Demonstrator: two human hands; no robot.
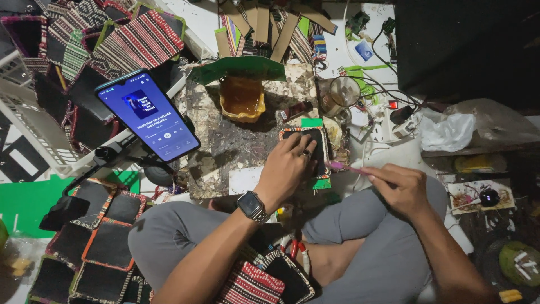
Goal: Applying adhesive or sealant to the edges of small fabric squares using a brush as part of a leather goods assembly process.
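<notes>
— What are your hands doing?

— My left hand (pixel 289 166) is pressing flat, fingers spread open, on a small black rectangular patch (pixel 306 149) edged with woven striped trim. The patch is lying on a rough, glue-crusted work board (pixel 225 143) in front of my crossed legs.

— And the right?

— My right hand (pixel 400 188) is pinching a thin pink stick (pixel 344 166), fingers closed on it, its tip pointing at the patch's right edge.

— What's around?

— A glossy yellow bowl (pixel 242 99) of amber glue is sitting beyond the patch. A smartphone (pixel 147 115) with a glowing blue screen is leaning on a stand at my left. Finished fabric pouches (pixel 107 247), black with orange borders, are lying by my left knee.
</notes>
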